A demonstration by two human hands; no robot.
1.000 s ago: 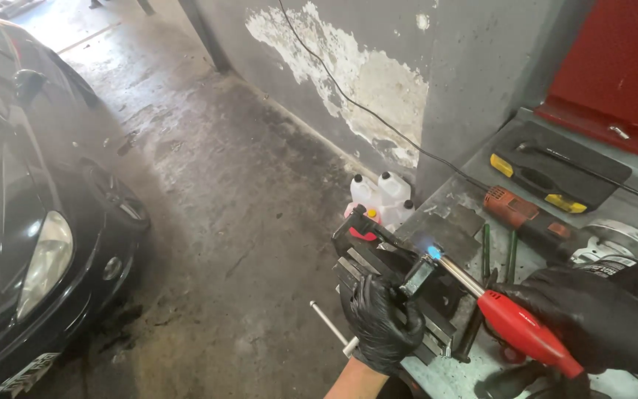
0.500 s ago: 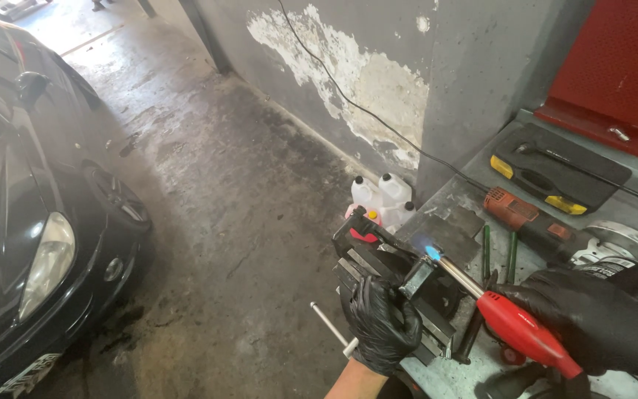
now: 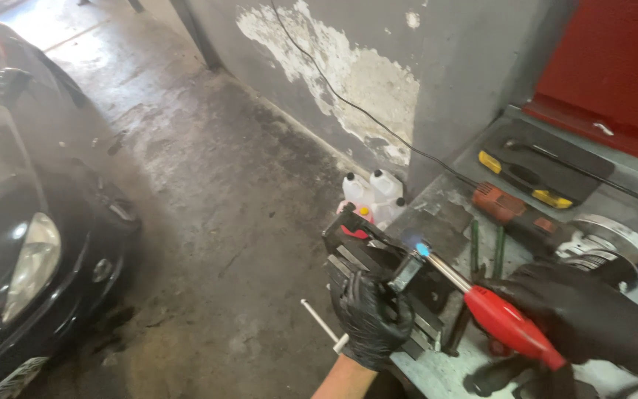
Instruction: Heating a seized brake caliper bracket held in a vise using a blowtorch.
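While glossy black-gloved hands grip: left [image 3: 369, 316] steel vise [image 3: 378, 270], right [image 3: 581, 314] red torch [image 3: 507, 325].

— What is seen on the hands?
— Matt black rubbery gloves are worn on the left hand [image 3: 369, 314] and the right hand [image 3: 581, 314].
— And the torch [image 3: 500, 319]?
— Glossy red plastic, with a bare metal tube.
— The vise [image 3: 378, 270]?
— Dark, dull metal. The counter [image 3: 444, 214] is worn grey metal; the floor [image 3: 208, 207] is rough, stained concrete.
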